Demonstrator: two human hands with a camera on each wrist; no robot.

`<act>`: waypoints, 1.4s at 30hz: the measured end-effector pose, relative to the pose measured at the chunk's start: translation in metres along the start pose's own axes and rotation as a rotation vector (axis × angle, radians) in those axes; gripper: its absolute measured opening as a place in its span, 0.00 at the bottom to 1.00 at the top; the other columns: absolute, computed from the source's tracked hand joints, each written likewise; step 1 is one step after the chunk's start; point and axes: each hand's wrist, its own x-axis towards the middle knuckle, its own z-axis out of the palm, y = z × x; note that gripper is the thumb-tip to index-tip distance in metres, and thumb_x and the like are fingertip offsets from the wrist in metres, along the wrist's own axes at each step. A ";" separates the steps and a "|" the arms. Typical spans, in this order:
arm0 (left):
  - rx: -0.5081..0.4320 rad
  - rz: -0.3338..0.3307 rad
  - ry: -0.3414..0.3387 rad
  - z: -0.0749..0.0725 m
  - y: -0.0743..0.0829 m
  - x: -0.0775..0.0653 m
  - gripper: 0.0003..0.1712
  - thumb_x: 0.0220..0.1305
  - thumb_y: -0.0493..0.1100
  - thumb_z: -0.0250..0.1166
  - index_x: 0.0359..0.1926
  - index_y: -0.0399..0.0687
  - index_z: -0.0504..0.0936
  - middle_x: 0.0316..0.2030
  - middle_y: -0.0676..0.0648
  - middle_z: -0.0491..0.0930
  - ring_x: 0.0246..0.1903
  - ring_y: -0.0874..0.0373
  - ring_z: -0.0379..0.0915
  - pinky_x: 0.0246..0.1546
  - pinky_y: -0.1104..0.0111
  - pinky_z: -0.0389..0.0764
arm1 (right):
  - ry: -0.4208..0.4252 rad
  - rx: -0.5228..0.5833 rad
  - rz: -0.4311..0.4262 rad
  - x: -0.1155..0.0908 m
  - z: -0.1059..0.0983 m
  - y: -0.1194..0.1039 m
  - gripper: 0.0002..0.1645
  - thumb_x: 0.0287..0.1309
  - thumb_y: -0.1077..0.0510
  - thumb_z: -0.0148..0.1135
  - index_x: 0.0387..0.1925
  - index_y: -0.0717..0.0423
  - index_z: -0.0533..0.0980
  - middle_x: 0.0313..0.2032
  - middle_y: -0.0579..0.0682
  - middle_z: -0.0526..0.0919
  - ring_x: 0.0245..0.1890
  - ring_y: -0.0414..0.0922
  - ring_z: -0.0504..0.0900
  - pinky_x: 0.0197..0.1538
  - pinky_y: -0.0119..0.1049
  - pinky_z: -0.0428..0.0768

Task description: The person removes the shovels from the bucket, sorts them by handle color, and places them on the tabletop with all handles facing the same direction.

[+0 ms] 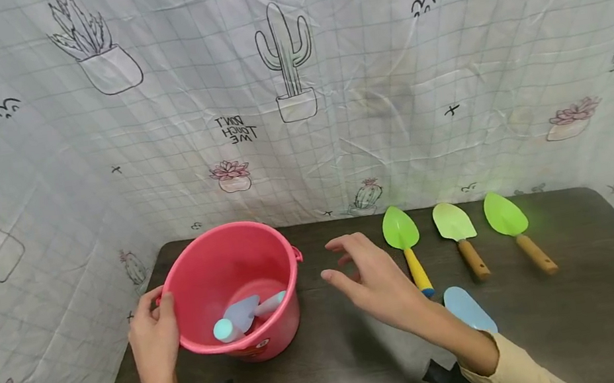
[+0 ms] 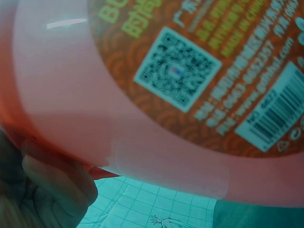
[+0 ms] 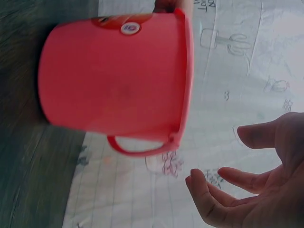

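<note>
1. One-sided grip: my left hand [image 1: 154,336] pinches the red bucket [image 1: 287,322] at its left edge, on the dark table [image 1: 342,373]; uneven lifting could tip it.
2. Tools [image 1: 243,311] inside the bucket appear loose and might slide if tilted.
3. My right hand [image 1: 378,280], right of the bucket, grasps nothing; hasty reaching could jolt it.

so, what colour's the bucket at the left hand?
The bucket is pinkish red; the head view shows it best.
</note>
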 end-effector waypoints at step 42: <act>0.011 -0.005 0.002 0.000 0.002 0.000 0.27 0.81 0.47 0.50 0.68 0.32 0.72 0.50 0.26 0.82 0.40 0.36 0.83 0.26 0.78 0.74 | -0.081 0.178 -0.089 0.033 0.058 -0.045 0.21 0.62 0.62 0.70 0.55 0.63 0.76 0.50 0.54 0.81 0.47 0.49 0.80 0.46 0.45 0.85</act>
